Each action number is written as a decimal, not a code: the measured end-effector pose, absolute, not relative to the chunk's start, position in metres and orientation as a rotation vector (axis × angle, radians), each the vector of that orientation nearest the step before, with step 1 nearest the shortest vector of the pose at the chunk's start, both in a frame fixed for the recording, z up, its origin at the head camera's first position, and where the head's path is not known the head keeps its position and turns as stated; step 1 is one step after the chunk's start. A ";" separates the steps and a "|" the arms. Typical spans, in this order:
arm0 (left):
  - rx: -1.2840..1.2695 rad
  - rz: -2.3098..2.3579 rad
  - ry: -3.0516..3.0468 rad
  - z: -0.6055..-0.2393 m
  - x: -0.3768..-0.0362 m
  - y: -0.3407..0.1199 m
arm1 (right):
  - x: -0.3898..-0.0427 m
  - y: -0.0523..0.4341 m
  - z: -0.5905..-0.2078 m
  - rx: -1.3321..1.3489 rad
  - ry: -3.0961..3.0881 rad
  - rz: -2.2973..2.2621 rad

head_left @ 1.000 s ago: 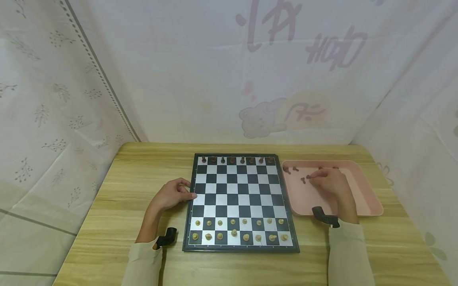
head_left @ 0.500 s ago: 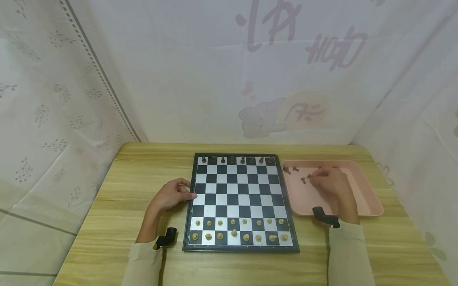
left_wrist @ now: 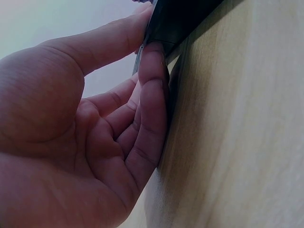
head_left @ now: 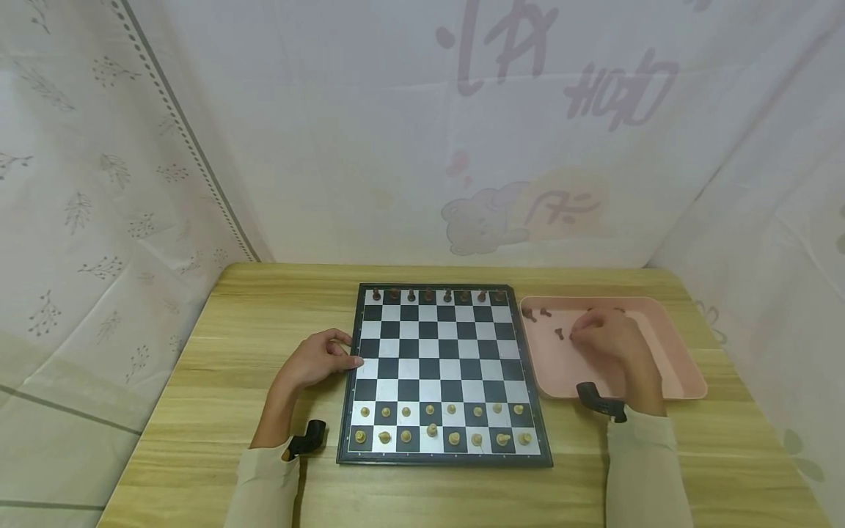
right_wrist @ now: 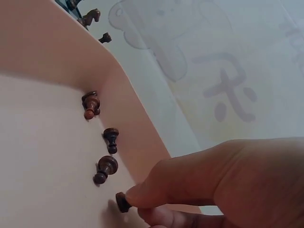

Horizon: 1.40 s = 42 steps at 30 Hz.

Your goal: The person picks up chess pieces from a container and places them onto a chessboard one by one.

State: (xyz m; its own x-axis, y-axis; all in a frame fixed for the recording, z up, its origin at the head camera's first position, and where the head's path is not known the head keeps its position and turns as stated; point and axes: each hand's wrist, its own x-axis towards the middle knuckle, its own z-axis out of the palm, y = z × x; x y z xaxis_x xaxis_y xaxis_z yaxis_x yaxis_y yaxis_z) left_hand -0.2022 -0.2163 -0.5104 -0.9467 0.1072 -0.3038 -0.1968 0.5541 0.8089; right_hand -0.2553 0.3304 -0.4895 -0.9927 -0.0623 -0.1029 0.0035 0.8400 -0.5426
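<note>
My left hand (head_left: 321,358) holds the left edge of a black-and-white chessboard (head_left: 429,348). In the left wrist view the thumb (left_wrist: 114,42) lies over the board's edge and the forefinger (left_wrist: 153,104) bends against its side. Over the pink tray (head_left: 551,378), my right hand (head_left: 607,334) pinches a dark brown pawn (right_wrist: 122,203) between thumb and fingers; its base shows, the rest is covered. Nearby in the tray lie another brown pawn (right_wrist: 106,167), a darker one (right_wrist: 111,138) and a reddish-brown one (right_wrist: 90,105) in the corner.
Reddish-brown pieces (head_left: 428,295) line the board's far row. Two rows of pale pieces (head_left: 432,430) stand along its near side. The tray sits close to the board's right edge on a wooden table (head_left: 264,315). A printed curtain (head_left: 370,147) hangs behind.
The brown pawn at my right fingertips, earlier sticking out ahead of them, now shows lower and is mostly covered by the fingers. The left hand and chessboard stay put.
</note>
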 end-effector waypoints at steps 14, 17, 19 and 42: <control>-0.083 1.343 2.469 -0.512 -0.203 -0.217 | -0.256 0.331 -0.490 -0.061 2.835 -0.750; -0.084 1.342 2.473 -0.512 -0.202 -0.217 | -0.257 0.332 -0.492 -0.062 2.843 -0.742; -0.090 1.345 2.473 -0.512 -0.202 -0.217 | -0.257 0.332 -0.492 -0.072 2.856 -0.736; -0.082 1.359 2.462 -0.510 -0.203 -0.216 | -0.258 0.307 -0.481 -0.083 2.946 -1.058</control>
State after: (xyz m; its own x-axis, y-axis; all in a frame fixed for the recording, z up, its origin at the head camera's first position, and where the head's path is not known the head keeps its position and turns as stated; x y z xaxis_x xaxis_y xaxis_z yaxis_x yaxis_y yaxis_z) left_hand -0.2029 -0.2160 -0.5097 -0.9450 0.1060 -0.3093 -0.2053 0.5441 0.8135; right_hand -0.2580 0.3070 -0.4808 -0.9985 -0.0535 0.0078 -0.0463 0.7703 -0.6360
